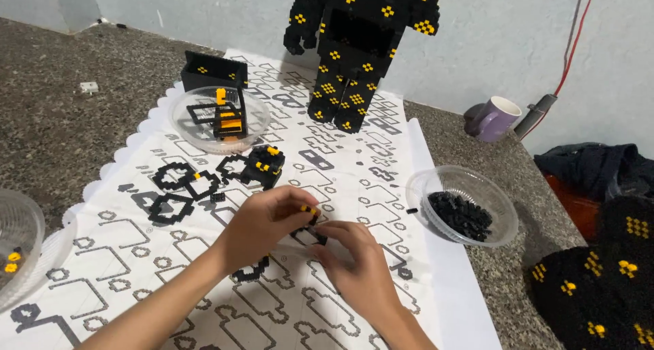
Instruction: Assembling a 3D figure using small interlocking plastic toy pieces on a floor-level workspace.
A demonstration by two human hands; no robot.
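Speckled stone counter point(61, 125) carries a printed sheet point(340, 180); on it, left hand point(262, 224) and right hand point(357, 265) pinch closed on a small black-and-yellow brick piece point(310, 224), left of the bowl of black bricks point(463, 205).

The counter point(61, 129) looks like rough speckled stone. A smooth matt paper sheet point(354, 180) covers it. The right bowl point(501, 210) is clear glossy plastic; the mug point(496, 118) is glazed ceramic.
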